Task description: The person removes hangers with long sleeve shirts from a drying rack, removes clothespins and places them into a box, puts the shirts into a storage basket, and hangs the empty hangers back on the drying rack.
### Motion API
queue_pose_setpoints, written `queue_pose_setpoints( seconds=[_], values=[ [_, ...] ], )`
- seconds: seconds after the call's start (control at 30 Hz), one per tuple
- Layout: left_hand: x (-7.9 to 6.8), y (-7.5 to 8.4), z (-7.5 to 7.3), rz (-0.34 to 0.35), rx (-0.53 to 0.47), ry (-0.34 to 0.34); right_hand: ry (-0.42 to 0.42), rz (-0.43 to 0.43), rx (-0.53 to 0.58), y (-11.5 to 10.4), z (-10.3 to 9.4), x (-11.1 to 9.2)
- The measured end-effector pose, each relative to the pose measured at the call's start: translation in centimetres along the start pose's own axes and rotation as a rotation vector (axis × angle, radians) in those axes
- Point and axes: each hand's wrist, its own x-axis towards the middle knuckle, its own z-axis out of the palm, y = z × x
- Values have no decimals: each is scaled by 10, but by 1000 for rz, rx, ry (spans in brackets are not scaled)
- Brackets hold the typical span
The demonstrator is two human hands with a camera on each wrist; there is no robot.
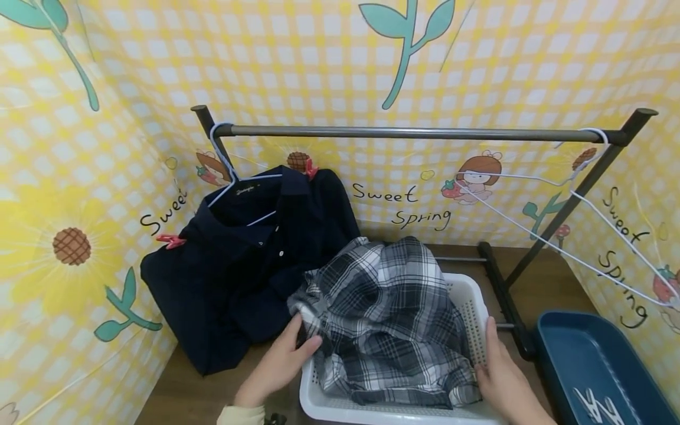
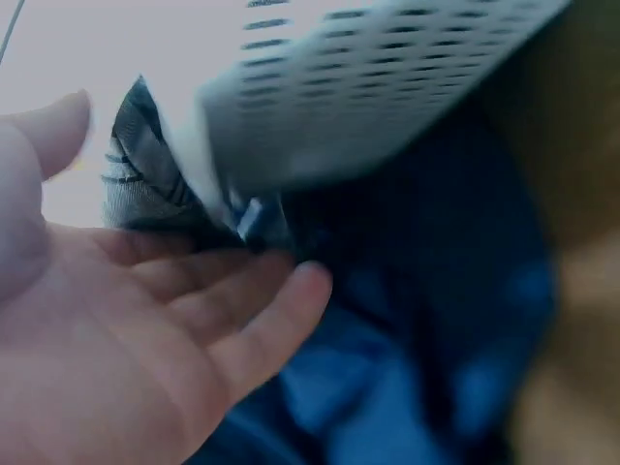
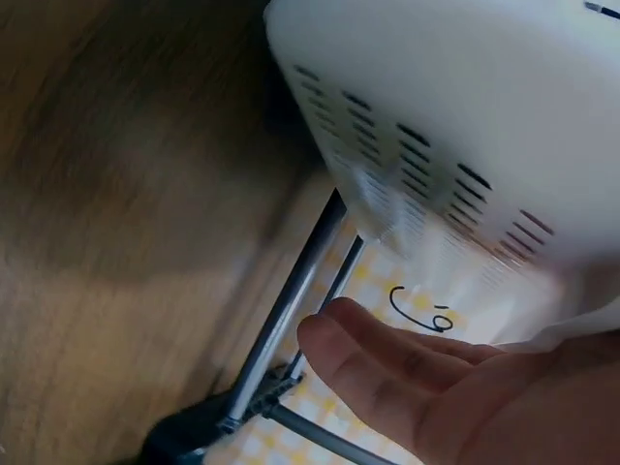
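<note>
One left hand (image 1: 284, 361), straight-fingered and clutching nothing, meets the left edge of the gray checked cloth shirt (image 1: 390, 310); the flat right hand (image 1: 504, 378) touches the white plastic basket (image 1: 480, 298).

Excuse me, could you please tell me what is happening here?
A person's left hand is beside a plaid garment heaped in a white basket, and the right hand is at the basket's right side. A dark shirt with red clips at its shoulders hangs at the left end of a rack; a bare hanger hangs at the right end.
</note>
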Motion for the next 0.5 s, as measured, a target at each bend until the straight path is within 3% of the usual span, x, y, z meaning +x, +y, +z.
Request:
queue_pose_setpoints(
  seconds=[0.1,0.17,0.27,0.4,0.5],
  values=[
    [17,22,7,138,202,16,9,7,21,2,1,0],
    [26,36,13,226,324,-10,-1,22,32,2,1,0],
    [34,53,24,310,482,-150,-21,45,38,1,0,0],
    [34,61,33,288,588,-408,-27,71,38,2,0,-1],
    [31,60,31,240,567,-511,0,64,32,4,2,-1]
  ],
)
